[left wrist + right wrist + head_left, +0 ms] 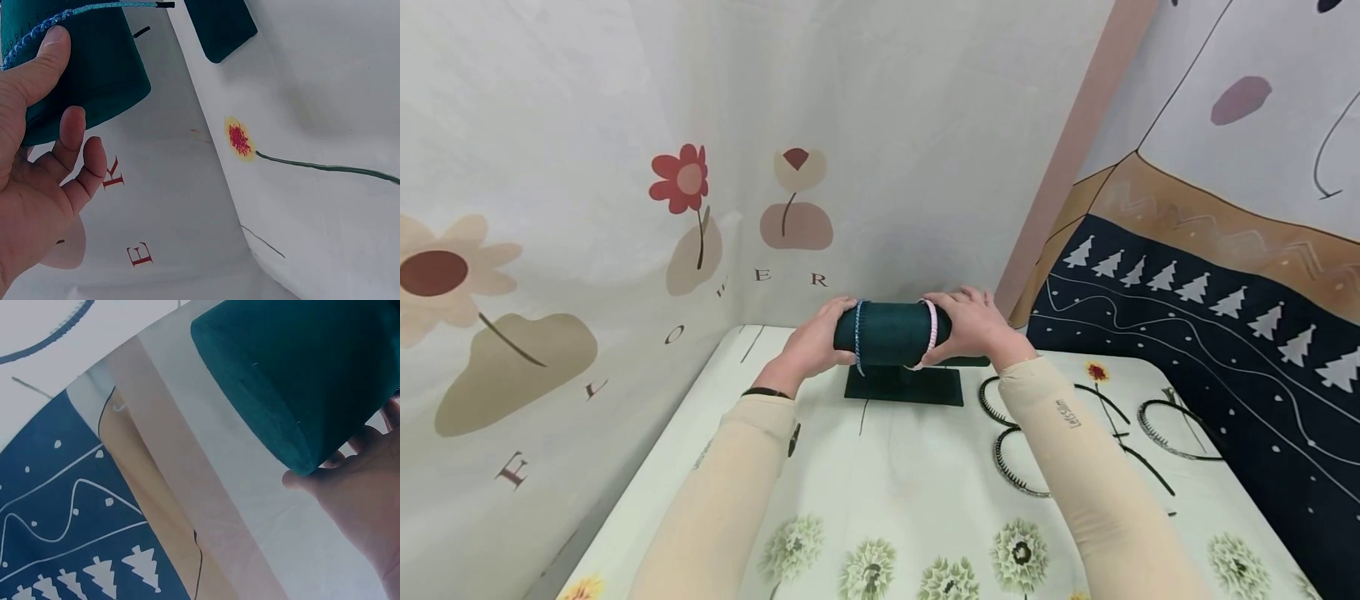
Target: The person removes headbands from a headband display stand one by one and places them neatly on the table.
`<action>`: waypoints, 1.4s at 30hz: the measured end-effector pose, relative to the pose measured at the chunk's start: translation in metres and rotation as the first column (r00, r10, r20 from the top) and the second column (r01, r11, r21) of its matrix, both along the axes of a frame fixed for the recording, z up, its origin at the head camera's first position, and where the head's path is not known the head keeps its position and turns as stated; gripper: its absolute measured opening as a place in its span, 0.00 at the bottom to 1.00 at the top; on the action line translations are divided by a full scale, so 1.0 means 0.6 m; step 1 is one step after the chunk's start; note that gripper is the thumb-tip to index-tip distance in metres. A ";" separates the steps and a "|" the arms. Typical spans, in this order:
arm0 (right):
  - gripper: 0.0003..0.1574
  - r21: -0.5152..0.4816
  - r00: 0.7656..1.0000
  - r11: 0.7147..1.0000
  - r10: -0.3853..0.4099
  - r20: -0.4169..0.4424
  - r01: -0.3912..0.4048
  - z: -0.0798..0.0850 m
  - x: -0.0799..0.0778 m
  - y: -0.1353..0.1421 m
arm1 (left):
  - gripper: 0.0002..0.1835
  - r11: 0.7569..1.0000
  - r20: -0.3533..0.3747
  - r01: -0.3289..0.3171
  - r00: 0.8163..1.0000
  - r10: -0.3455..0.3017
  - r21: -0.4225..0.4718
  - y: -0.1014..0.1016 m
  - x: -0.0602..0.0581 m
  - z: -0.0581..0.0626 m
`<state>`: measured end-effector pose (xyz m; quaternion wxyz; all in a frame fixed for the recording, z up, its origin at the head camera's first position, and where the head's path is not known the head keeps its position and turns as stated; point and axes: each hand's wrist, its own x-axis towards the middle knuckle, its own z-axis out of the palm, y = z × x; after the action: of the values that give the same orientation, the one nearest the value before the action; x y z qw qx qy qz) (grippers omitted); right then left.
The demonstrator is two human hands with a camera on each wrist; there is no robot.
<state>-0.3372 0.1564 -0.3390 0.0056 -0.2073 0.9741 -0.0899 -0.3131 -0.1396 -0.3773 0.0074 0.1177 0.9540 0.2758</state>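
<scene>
A dark green velvet roll (pixel 893 333) lies sideways on a display stand with a flat base (pixel 904 387). Round its left part sits a blue braided headband (pixel 858 333), its black-tipped end sticking out past the roll in the left wrist view. My left hand (pixel 815 340) spans the roll's left end and holds the blue headband, the thumb on the braid (pixel 37 36). At the other end, a pink headband (pixel 932 323) is between my right hand's (pixel 973 325) thumb and fingers. In the right wrist view the roll (pixel 294 369) hides the pink headband and some fingertips.
Several dark toothed headbands (pixel 1018 475) lie on the flower-print table cover (pixel 880 467) to the right, partly behind my right sleeve (pixel 1075 450). A printed pale curtain (pixel 925 150) hangs behind the stand, with a navy tree-print cloth (pixel 1150 308) at right.
</scene>
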 end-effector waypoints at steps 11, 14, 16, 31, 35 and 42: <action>0.72 0.010 0.999 1.000 0.026 -0.021 -0.025 -0.003 0.000 0.007 | 0.54 1.000 0.010 -0.002 1.000 0.002 0.003 -0.001 -0.005 -0.003; 0.73 -0.003 0.997 0.998 0.064 -0.047 -0.064 -0.006 0.000 0.001 | 0.54 1.000 0.008 -0.005 1.000 0.005 -0.003 -0.003 -0.006 -0.002; 0.71 -0.017 0.993 0.996 0.091 -0.073 -0.093 -0.009 0.000 -0.004 | 0.54 1.000 0.006 -0.006 1.000 0.006 -0.003 -0.004 -0.006 -0.002; 0.76 0.072 0.979 0.990 0.135 -0.153 -0.125 -0.028 0.000 -0.054 | 0.54 1.000 -0.006 0.002 1.000 -0.002 0.006 -0.002 -0.006 -0.002; 0.81 0.157 0.974 0.983 0.122 -0.189 -0.093 -0.039 -0.003 -0.071 | 0.54 1.000 0.002 -0.001 1.000 0.001 0.010 -0.001 -0.005 -0.002; 0.85 0.261 0.956 0.964 0.128 -0.265 -0.056 -0.060 -0.008 -0.097 | 0.54 1.000 0.026 -0.015 1.000 0.015 0.013 -0.001 -0.010 -0.007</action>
<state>-0.3417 0.0980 -0.3747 -0.1013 -0.2609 0.9579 0.0645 -0.3190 -0.1401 -0.3816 0.0168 0.1069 0.9528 0.2836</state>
